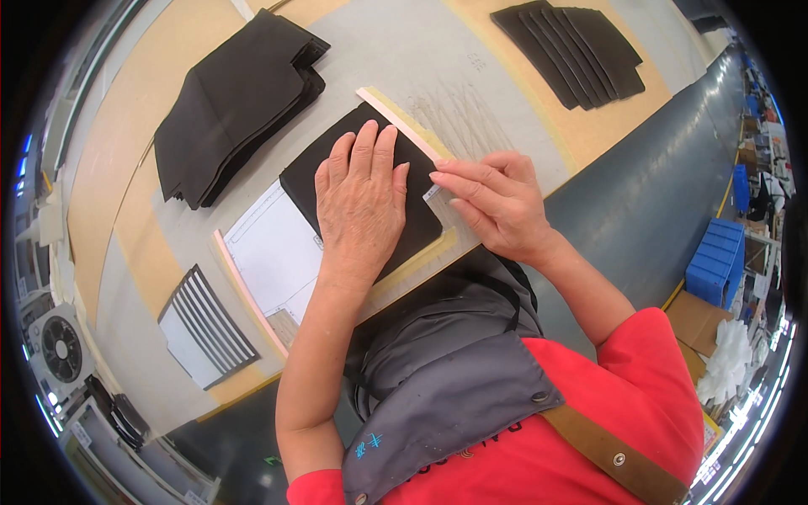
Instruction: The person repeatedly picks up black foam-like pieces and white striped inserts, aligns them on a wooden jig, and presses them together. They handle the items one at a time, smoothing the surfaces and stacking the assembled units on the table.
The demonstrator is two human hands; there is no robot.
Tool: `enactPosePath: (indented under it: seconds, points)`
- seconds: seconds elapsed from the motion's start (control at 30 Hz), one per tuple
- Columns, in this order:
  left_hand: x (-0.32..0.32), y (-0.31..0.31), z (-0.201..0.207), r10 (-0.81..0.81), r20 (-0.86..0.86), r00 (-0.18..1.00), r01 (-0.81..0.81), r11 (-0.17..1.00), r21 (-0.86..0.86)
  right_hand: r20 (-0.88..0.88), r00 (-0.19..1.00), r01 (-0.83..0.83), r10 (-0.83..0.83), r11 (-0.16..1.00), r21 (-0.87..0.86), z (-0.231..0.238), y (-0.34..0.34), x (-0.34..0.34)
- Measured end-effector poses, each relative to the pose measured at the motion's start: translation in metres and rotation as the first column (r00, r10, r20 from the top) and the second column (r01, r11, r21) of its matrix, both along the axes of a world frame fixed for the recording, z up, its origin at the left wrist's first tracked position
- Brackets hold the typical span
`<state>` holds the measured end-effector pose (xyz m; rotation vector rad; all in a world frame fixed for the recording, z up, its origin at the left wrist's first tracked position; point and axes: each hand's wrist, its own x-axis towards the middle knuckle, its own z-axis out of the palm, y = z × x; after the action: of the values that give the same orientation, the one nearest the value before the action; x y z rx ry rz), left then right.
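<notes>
A black fabric panel (417,198) lies flat on the worktable over part of a white paper template (273,252). My left hand (362,189) rests on the panel, palm down with the fingers stretched out. At the panel's right edge is my right hand (497,202), its thumb and fingers bent close together beside a pale pink strip (396,118) fixed to the table. Whether anything small sits between those fingertips I cannot make out. A second pink strip (248,290) borders the template on its left side.
Stacked black panels (240,97) lie at the far left, and several fanned black pieces (576,50) at the far right. A white sheet with black strips (210,328) is near the table's left front. A fan (63,347) stands beyond the left edge; blue crates (715,261) are off to the right.
</notes>
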<state>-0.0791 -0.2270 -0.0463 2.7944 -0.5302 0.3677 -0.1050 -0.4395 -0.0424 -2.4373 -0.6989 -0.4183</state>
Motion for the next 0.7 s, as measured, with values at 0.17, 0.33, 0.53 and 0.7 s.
enactPosePath:
  seconds: [0.17, 0.33, 0.53, 0.7]
  points:
    - [0.000, 0.003, 0.001, 0.000, -0.031, 1.000, -0.003, 0.994, -0.108, 0.003, 0.999, -0.051, 0.052, 0.987, -0.154, 0.003, 0.005, -0.001]
    - [-0.020, 0.031, 0.023, 0.053, 0.112, 0.992, -0.012, 0.942, -0.336, -0.132, 0.990, -0.075, 0.053, 0.982, -0.174, 0.018, -0.002, -0.003]
    - [-0.122, 0.181, 0.049, 0.522, 0.098, 0.847, -0.495, 0.843, -0.210, -0.095, 0.992, -0.089, 0.077, 0.987, -0.136, 0.030, 0.010, -0.002]
    - [-0.208, 0.256, 0.054, 0.679, -0.043, 0.733, -0.676, 0.721, -0.150, -0.082, 0.981, -0.185, 0.176, 0.975, -0.120, 0.035, 0.038, -0.002]
